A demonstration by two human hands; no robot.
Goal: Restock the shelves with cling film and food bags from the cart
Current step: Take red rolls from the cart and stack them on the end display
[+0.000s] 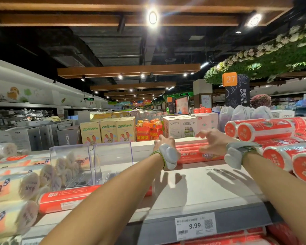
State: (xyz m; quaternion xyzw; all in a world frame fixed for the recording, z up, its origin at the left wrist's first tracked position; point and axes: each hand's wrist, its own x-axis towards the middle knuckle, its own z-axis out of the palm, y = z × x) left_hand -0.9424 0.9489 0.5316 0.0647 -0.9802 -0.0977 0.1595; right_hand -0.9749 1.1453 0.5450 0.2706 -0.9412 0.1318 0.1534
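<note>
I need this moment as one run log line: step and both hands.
step: restocking top shelf | left hand: at left end of red boxes, fingers hidden | right hand: open, over the boxes

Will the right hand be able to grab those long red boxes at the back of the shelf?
Probably yes. The right hand is open, fingers spread, right by the long red boxes at the back of the shelf, and nothing lies between them.
</note>
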